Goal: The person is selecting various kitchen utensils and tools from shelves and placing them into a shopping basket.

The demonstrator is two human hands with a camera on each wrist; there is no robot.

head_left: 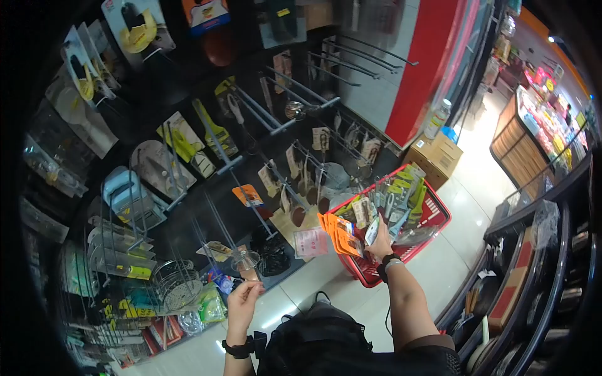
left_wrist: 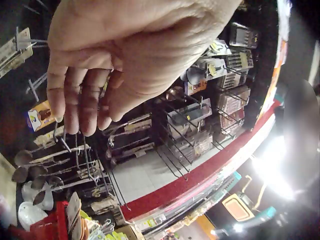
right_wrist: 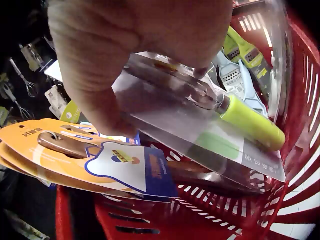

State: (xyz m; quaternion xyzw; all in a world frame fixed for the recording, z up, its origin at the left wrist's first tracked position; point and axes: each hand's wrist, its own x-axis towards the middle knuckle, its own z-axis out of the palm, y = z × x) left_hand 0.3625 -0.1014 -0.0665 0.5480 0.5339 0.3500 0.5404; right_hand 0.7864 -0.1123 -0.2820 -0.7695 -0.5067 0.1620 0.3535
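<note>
My right hand (head_left: 380,243) reaches into a red shopping basket (head_left: 443,213). It grips a clear blister pack (right_wrist: 165,102) on a card, holding a kitchen tool with a lime-green handle (right_wrist: 252,122); the tool's head is mostly hidden by the hand. Below that pack, wooden-handled tools on orange cards (right_wrist: 125,165) lean over the basket's rim. Pale blue graters (right_wrist: 231,75) and lime-green packaged tools (head_left: 416,202) fill the far side. My left hand (head_left: 242,306), fingers loosely curled with nothing in them, hovers before the display rack, near a hook holding a round wire piece (head_left: 245,259).
Dark rack wall with long metal hooks (head_left: 254,116) carries packaged utensils and ladles on the left. A cardboard box (head_left: 437,155) with a bottle (head_left: 438,118) on it stands behind the basket. Shelves with pans (head_left: 495,313) line the right, beyond tiled floor (head_left: 461,247).
</note>
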